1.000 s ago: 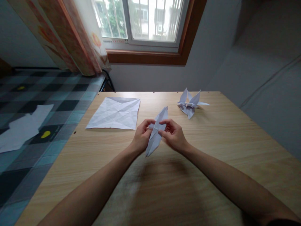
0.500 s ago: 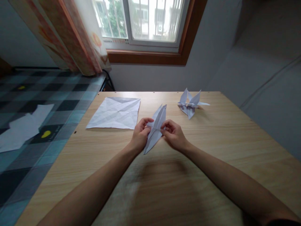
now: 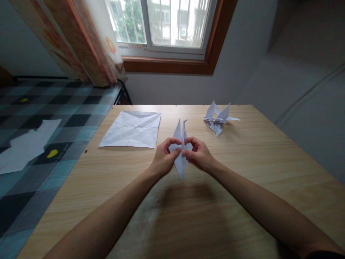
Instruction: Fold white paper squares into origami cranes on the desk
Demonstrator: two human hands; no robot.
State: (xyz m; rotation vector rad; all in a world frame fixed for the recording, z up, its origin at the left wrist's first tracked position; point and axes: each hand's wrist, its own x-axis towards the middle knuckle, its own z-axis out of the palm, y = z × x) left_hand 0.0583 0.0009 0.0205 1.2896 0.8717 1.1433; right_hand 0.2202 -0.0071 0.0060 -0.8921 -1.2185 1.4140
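A partly folded white paper piece point(image 3: 181, 158) stands upright between both hands above the wooden table point(image 3: 242, 187). Two narrow points stick up at its top and one point hangs down. My left hand point(image 3: 163, 158) pinches its left side and my right hand point(image 3: 198, 154) pinches its right side, fingertips meeting near the middle. A finished white paper crane point(image 3: 218, 120) lies on the table beyond my right hand. A creased, unfolded square sheet point(image 3: 131, 129) lies flat beyond my left hand.
A bed with a checked blue and grey cover point(image 3: 40, 144) runs along the table's left edge, with loose white paper point(image 3: 24, 145) on it. A window point(image 3: 161, 25) and patterned curtain point(image 3: 88, 43) are behind the table. Grey wall stands to the right.
The folded paper has turned from a slanted lean to upright, its two top points now spread apart. Both hands have closed in toward its middle.
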